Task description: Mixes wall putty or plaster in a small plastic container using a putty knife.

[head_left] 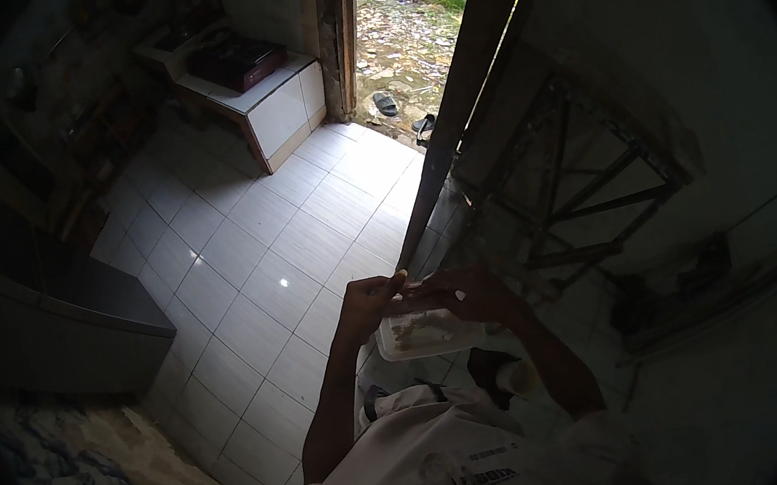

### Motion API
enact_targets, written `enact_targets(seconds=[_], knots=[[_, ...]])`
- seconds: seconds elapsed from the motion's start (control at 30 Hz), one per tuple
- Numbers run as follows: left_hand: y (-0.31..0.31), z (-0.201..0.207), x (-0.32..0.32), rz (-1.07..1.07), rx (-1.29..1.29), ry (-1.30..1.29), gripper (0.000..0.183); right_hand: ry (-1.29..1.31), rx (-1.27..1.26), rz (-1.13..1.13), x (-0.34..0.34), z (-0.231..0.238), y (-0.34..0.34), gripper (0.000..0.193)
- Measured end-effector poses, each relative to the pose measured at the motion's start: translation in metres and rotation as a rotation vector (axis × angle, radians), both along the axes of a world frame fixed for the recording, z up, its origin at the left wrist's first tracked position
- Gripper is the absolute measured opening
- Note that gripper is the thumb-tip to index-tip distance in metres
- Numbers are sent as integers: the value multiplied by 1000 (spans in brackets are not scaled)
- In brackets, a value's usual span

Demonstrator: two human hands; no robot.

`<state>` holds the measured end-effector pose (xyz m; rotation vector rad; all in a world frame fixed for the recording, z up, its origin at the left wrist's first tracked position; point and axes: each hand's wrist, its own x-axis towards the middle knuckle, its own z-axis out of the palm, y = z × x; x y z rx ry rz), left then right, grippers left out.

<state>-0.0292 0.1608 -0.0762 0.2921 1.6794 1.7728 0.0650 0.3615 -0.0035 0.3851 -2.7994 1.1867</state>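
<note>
Over tiled floor (262, 251) by the door's (455, 84) edge, right hand (470, 295) grips plastic container (433, 349); left hand's (367, 306) hold unclear.

2 hands (367, 309) over container (431, 335); counter (279, 121) left of doorway (405, 37).

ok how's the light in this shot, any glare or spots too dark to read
Head view: daylight from the open doorway glares off the nearest floor tiles; head view: left hand and right hand are dim, contents of the plastic container hard to make out; head view: corners fall to black.
</note>
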Motion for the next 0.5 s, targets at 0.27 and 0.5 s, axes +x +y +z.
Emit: enact_targets(seconds=[0.27,0.5], knots=[[-1,2,1,75,-37,-94,53,-32,40,74,10,-13,-2,29],[-6,11,5,30,45,-48,49,-48,-75,19,7,-3,-3,25]])
